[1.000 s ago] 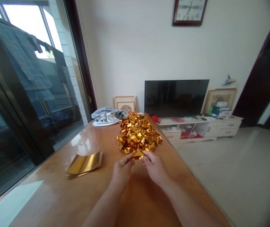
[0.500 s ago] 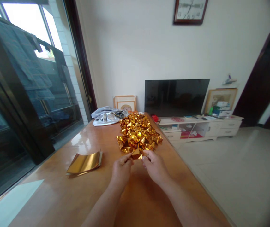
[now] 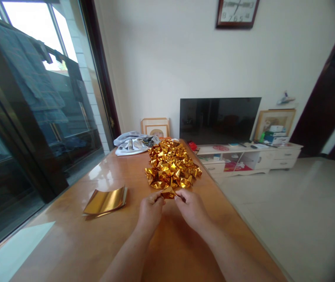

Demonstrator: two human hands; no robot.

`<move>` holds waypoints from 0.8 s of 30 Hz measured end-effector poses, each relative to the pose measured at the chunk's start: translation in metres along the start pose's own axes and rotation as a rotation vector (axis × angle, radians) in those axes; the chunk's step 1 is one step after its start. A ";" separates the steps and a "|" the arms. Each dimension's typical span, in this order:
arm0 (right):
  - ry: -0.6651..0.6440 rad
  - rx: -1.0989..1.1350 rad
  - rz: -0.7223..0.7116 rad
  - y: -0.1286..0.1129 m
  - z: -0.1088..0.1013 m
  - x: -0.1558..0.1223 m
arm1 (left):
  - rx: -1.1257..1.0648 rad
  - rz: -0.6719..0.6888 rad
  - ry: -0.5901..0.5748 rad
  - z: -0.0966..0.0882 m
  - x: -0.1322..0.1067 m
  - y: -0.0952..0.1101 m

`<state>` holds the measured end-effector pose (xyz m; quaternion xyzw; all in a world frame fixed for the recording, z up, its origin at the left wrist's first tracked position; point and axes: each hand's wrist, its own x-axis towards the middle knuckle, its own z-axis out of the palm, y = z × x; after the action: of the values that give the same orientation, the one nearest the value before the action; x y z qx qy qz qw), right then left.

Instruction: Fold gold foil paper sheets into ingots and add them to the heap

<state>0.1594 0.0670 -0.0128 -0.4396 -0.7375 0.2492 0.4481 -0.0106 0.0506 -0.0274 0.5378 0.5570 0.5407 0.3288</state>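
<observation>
Between my two hands is a folded gold foil paper, pinched at its left end by my left hand and at its right end by my right hand. Both hands have their fingers closed on it, just above the table. Right behind it spreads a heap of folded gold foil pieces, shiny and angular. To the left of my left hand lies a stack of flat gold foil sheets, its edges curling up. The fingertips are partly hidden.
The wooden table runs away from me, its right edge beside my right arm. A pale sheet lies at the near left. Crumpled grey and white cloth is at the far end. Beyond stand a television and a white cabinet.
The foil piece between my hands has tilted, and its shape looks flatter and wider. My right hand has shifted slightly left and down, while the heap and the stack stay put.
</observation>
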 end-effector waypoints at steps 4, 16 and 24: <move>-0.011 -0.008 -0.001 -0.002 0.000 -0.001 | 0.023 0.021 -0.013 -0.001 0.002 -0.004; 0.022 -0.004 0.060 0.002 0.002 0.001 | 0.053 -0.006 -0.001 -0.003 0.002 0.002; -0.010 -0.087 -0.051 -0.002 0.001 -0.002 | 0.089 -0.021 -0.002 -0.004 0.001 0.004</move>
<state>0.1585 0.0648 -0.0126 -0.4386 -0.7608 0.2074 0.4310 -0.0137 0.0500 -0.0228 0.5465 0.5857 0.5115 0.3110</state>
